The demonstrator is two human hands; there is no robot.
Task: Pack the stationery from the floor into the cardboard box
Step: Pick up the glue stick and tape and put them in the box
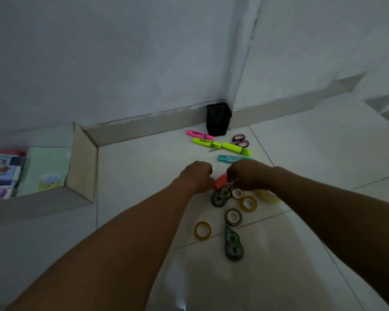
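Note:
The cardboard box stands open at the left with notebooks inside. Stationery lies on the white tiled floor: a pink highlighter, two yellow-green highlighters, a teal one, scissors, several tape rolls and a correction-tape dispenser. An orange stapler sits between my hands. My right hand is closed on its metal end. My left hand is curled at its other side, touching or just beside it.
A black mesh pen holder stands in the wall corner behind the highlighters. A pale yellow object lies partly under my right wrist. A step edge rises at the far right.

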